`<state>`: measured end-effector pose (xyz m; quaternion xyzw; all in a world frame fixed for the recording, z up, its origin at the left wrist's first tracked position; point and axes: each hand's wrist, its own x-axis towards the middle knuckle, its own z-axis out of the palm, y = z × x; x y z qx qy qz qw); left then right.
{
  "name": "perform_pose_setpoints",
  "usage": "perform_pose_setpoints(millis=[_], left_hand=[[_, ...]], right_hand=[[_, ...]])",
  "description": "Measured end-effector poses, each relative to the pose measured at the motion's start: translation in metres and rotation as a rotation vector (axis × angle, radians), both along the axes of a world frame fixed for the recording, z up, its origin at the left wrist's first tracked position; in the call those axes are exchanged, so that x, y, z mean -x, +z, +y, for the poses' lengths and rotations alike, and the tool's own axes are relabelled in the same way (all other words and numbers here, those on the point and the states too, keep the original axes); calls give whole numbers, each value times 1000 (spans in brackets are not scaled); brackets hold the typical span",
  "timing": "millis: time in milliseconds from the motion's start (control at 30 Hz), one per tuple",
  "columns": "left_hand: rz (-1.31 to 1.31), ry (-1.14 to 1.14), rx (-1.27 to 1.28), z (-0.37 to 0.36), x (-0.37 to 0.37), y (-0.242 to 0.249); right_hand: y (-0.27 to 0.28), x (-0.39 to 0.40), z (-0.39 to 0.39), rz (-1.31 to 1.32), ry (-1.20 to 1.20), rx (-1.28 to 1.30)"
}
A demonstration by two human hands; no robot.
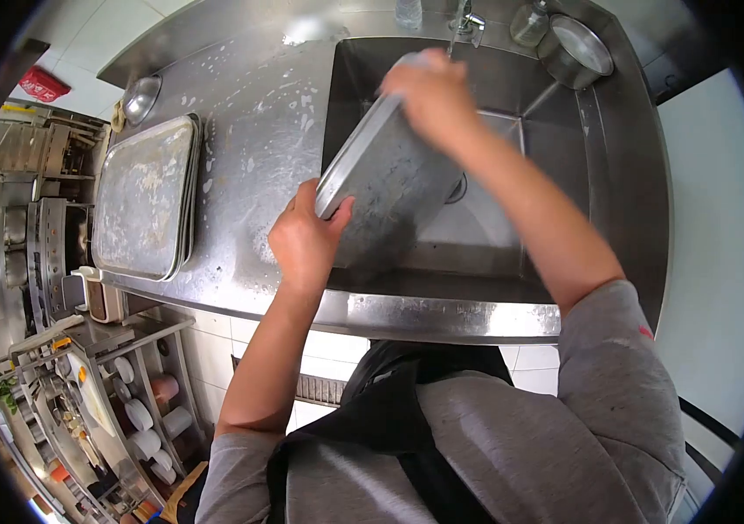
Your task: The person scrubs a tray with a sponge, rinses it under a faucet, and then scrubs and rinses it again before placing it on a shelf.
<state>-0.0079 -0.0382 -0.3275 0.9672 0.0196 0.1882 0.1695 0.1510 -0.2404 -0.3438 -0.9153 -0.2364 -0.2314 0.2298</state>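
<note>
A metal baking tray (381, 192) is held tilted on its edge over the steel sink (477, 229). My left hand (306, 231) is closed around its near rim, thumb on the face towards the sink. At the tray's far upper corner is my right hand (433, 92), smeared by motion; its fingers and anything in them cannot be made out. Water runs from the faucet (468, 26) just beyond that hand. On the counter to the left lies a stack of similar trays (147, 196), the top one spotted and stained.
A metal bowl (141, 98) sits at the counter's back left. A pot (577, 52) and a glass jar (529, 24) stand behind the sink on the right. Wet patches mark the steel counter (254, 140). Shelves with white dishes (141, 415) are at lower left.
</note>
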Motion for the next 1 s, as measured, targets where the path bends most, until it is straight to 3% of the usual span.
perform_pose_setpoints(millis=[33, 67, 133, 233, 267, 333, 367, 433, 533, 633, 667, 733, 833, 933, 967, 1000], left_hand=[[-9, 3, -9, 3, 1, -2], [-20, 10, -16, 6, 1, -3], [-17, 9, -1, 5, 4, -3], [-23, -5, 23, 0, 6, -2], [-31, -15, 22, -1, 6, -1], [-33, -10, 28, 2, 10, -2], [-27, 3, 32, 3, 13, -3], [-10, 5, 41, 6, 16, -2], [20, 19, 44, 6, 17, -1], [42, 43, 87, 6, 16, -4], [13, 37, 78, 8, 16, -6], [-25, 13, 63, 10, 15, -7], [-38, 2, 129, 17, 22, -8], [0, -43, 128, 20, 25, -8], [50, -37, 115, 20, 27, -6], [51, -40, 113, 20, 28, -7]], right_hand=[[-24, 17, 22, 375, 54, -237], [22, 56, 28, -52, 326, 178], [15, 40, 14, -165, 297, 127], [20, -19, -34, -27, 13, 146], [23, -31, -48, 127, -45, 26], [8, -51, -74, 434, 69, -250], [-4, -53, -82, 426, 63, -255], [-11, -46, -87, 731, 99, -619], [-5, -45, -76, 569, 223, -600], [32, -16, -28, -2, 170, 23], [40, -9, -23, 39, 219, 57], [7, -37, -40, 19, 221, -256], [-32, -42, -76, 812, 119, -769], [-42, -44, -81, 907, 67, -929], [-41, -48, -78, 770, 168, -756], [-25, -48, -71, 770, 165, -759]])
